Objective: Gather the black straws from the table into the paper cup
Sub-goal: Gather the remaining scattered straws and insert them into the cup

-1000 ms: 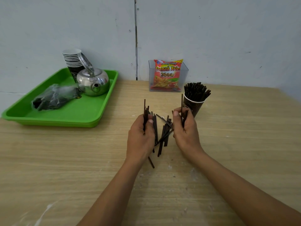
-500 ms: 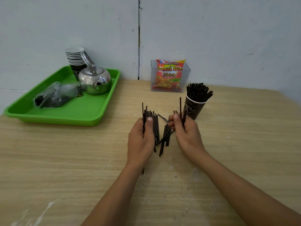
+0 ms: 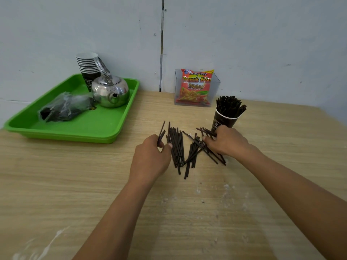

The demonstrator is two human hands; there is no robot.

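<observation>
A loose pile of black straws (image 3: pixel 185 151) is spread on the wooden table (image 3: pixel 75 184), just in front of the paper cup (image 3: pixel 223 122), which stands upright and is already packed with a bundle of straws (image 3: pixel 230 106) fanning out above its rim.

A few straws (image 3: pixel 161 132) are pinched in the left hand (image 3: pixel 150 162), between the thumb and the curled fingers, with their free ends pointing up and away; the thumb is laid against the left edge of the pile. The right hand (image 3: pixel 225 141) is lowered palm-down onto the right side of the pile, beside the base of the cup, its fingers bent over several crossed straws. Whether these are gripped or only pressed cannot be told, since the fingertips are hidden among them.

Compared with half a second ago, both hands have been brought down from an upright hold to the table, and the straws that were held standing in the right hand are now seen lying flat in the pile, which has been spread wider.

Farther off, a green tray (image 3: pixel 105 128) is set at the left, carrying a steel kettle (image 3: pixel 110 92), a stack of cups (image 3: pixel 88 68) and a plastic-wrapped bundle (image 3: pixel 65 107). A clear box (image 3: pixel 215 87) with a snack packet (image 3: pixel 196 85) is placed against the wall (image 3: pixel 262 34).
</observation>
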